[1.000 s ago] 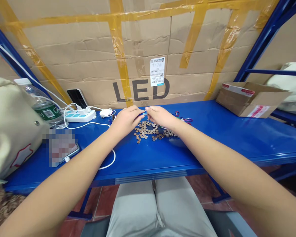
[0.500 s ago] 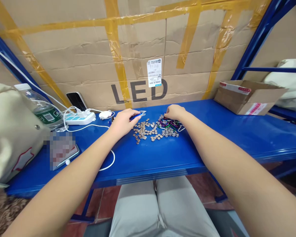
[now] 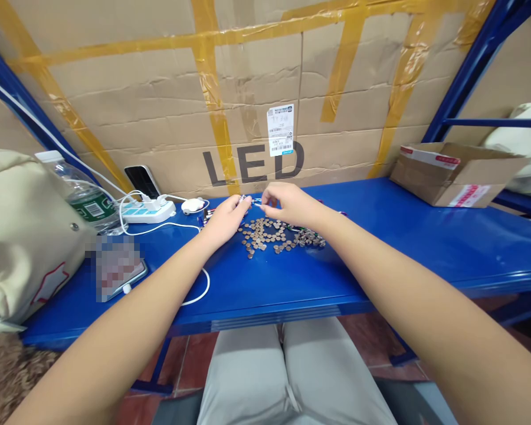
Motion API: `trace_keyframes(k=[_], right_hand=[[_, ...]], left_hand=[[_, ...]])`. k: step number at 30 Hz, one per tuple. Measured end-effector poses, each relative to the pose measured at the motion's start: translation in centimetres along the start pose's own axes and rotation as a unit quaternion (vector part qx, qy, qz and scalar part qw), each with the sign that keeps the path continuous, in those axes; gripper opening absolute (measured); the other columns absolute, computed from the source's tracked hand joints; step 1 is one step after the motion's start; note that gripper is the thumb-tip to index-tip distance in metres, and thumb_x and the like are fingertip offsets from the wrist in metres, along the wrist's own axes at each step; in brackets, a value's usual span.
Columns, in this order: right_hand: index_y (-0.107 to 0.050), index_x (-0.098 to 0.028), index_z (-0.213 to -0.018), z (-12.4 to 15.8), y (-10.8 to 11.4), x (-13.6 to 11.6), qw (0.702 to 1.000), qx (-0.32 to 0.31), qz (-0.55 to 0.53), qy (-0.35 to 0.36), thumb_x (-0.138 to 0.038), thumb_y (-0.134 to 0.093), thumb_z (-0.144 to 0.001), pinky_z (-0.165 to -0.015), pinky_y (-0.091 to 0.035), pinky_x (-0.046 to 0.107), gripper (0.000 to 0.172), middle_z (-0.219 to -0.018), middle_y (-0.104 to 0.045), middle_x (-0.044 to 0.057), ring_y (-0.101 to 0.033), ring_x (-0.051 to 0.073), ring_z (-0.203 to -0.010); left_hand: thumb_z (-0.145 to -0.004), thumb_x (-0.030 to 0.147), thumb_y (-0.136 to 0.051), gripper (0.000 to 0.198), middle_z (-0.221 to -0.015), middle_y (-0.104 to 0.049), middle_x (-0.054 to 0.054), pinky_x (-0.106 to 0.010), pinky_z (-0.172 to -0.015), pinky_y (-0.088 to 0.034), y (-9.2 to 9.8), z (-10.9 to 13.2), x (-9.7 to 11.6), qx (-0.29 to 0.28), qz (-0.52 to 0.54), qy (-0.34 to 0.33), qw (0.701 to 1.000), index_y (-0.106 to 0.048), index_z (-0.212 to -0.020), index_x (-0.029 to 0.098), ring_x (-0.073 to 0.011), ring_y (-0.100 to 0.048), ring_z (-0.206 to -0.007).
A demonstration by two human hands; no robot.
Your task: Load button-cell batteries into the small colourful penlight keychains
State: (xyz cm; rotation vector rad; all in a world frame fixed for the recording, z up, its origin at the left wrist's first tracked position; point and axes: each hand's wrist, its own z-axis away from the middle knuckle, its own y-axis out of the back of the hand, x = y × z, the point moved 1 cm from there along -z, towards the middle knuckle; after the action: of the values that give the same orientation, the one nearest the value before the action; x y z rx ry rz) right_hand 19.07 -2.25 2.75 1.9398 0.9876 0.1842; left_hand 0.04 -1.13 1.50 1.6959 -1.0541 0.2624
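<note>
Since a moment ago, the right hand (image 3: 289,200) has come left, away from the pile of shiny bits, and now it is right by the left hand (image 3: 225,223). On the far left, a cream bag (image 3: 22,218) sits on the blue bench (image 3: 256,289). Next to it are a clear plastic bottle (image 3: 95,203) with a green label and a phone (image 3: 137,275) lying flat. Then comes a white power strip (image 3: 148,212) with cords in it. The left hand's fingers are closed on a small blue and silver piece (image 3: 255,202), which is up between the two hands, over the back of the bench. Below it, lots of little brown discs (image 3: 260,236) lie spread out. The right hand's thumb and finger are bent close to the piece's right end, but I cannot tell if they grip it. Under the right wrist is a heap of silver clasps (image 3: 310,237). On the far right stands an open cardboard box (image 3: 425,180).
</note>
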Motion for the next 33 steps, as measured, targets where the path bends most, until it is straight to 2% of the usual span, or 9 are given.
trace_keyframes(k=[3,6,8,11,14,18,23,26,33], right_hand=[[-0.061,-0.016,-0.086,-0.1,-0.9,-1.5,0.999,-0.027,0.016,0.020,-0.026,-0.054,-0.084,-0.071,-0.039,0.028,0.012,-0.088,-0.065,0.007,-0.055,0.016,-0.077],[-0.061,-0.015,-0.098,0.1,-1.2,-1.8,0.999,-0.028,0.046,-0.002,-0.032,-0.053,-0.086,-0.068,-0.038,0.029,0.022,-0.093,-0.068,0.008,-0.058,0.018,-0.079],[-0.059,-0.015,-0.108,0.3,-1.1,-1.9,0.996,-0.033,0.076,-0.022,-0.037,-0.050,-0.089,-0.065,-0.037,0.029,0.030,-0.096,-0.069,0.010,-0.060,0.020,-0.080],[-0.060,-0.015,-0.106,0.3,-1.1,-2.4,0.985,-0.081,0.149,-0.032,-0.039,-0.042,-0.094,-0.062,-0.034,0.030,0.033,-0.095,-0.071,0.012,-0.062,0.023,-0.079],[-0.060,-0.013,-0.108,0.3,-1.4,-2.9,0.969,-0.115,0.214,-0.044,-0.036,-0.037,-0.095,-0.061,-0.033,0.031,0.035,-0.093,-0.072,0.016,-0.064,0.025,-0.079],[-0.058,-0.009,-0.115,0.2,-1.9,-3.1,0.957,-0.122,0.258,-0.050,-0.029,-0.034,-0.096,-0.061,-0.035,0.032,0.037,-0.090,-0.071,0.019,-0.067,0.029,-0.081],[-0.061,-0.010,-0.106,0.1,-1.8,-2.8,0.957,-0.126,0.250,-0.072,-0.032,-0.034,-0.096,-0.060,-0.034,0.033,0.036,-0.089,-0.071,0.019,-0.067,0.031,-0.083],[-0.059,-0.013,-0.104,0.2,-1.6,-2.6,0.961,-0.140,0.226,-0.070,-0.035,-0.032,-0.096,-0.057,-0.030,0.032,0.036,-0.088,-0.070,0.017,-0.066,0.029,-0.080],[-0.056,-0.015,-0.099,0.3,-1.7,-2.3,0.968,-0.165,0.173,-0.077,-0.032,-0.034,-0.093,-0.053,-0.026,0.031,0.028,-0.090,-0.069,0.015,-0.061,0.025,-0.072]], left_hand=[[-0.089,0.045,-0.043,0.035,-0.060,-0.044,0.002,-0.027,-0.059,-0.033,0.0,-0.1,-0.1,-0.027,-0.013,-0.015,0.999,-0.040,-0.065,0.021,-0.0145,-0.043,-0.061],[-0.088,0.040,-0.045,0.031,-0.063,-0.045,0.002,-0.027,-0.060,-0.031,0.2,-0.1,0.0,-0.022,-0.048,-0.022,0.998,-0.039,-0.065,0.020,-0.0145,-0.043,-0.063],[-0.089,0.041,-0.044,0.031,-0.064,-0.046,0.002,-0.027,-0.060,-0.032,0.2,0.0,0.1,-0.024,-0.037,-0.016,0.999,-0.039,-0.066,0.020,-0.0144,-0.043,-0.064],[-0.090,0.041,-0.043,0.031,-0.064,-0.047,0.002,-0.027,-0.061,-0.034,0.1,0.2,0.5,-0.035,-0.011,-0.031,0.999,-0.040,-0.067,0.020,-0.0140,-0.043,-0.064],[-0.090,0.039,-0.042,0.030,-0.068,-0.051,0.002,-0.027,-0.065,-0.037,0.0,0.4,0.8,-0.048,0.002,-0.054,0.997,-0.042,-0.068,0.020,-0.0142,-0.046,-0.067],[-0.092,0.038,-0.042,0.028,-0.074,-0.057,0.000,-0.028,-0.069,-0.039,0.0,0.5,0.9,-0.040,-0.014,-0.063,0.997,-0.046,-0.071,0.019,-0.0154,-0.051,-0.072],[-0.092,0.036,-0.043,0.027,-0.076,-0.060,0.000,-0.028,-0.071,-0.041,0.2,0.4,0.6,-0.067,-0.033,-0.046,0.996,-0.053,-0.074,0.018,-0.0161,-0.053,-0.073],[-0.092,0.038,-0.043,0.029,-0.074,-0.060,0.000,-0.029,-0.070,-0.041,0.3,0.2,0.2,-0.062,-0.057,-0.045,0.995,-0.056,-0.075,0.019,-0.0167,-0.054,-0.073],[-0.089,0.035,-0.044,0.030,-0.065,-0.054,0.000,-0.028,-0.060,-0.034,0.7,0.1,0.0,-0.043,-0.119,-0.055,0.990,-0.042,-0.064,0.020,-0.0160,-0.049,-0.064]])
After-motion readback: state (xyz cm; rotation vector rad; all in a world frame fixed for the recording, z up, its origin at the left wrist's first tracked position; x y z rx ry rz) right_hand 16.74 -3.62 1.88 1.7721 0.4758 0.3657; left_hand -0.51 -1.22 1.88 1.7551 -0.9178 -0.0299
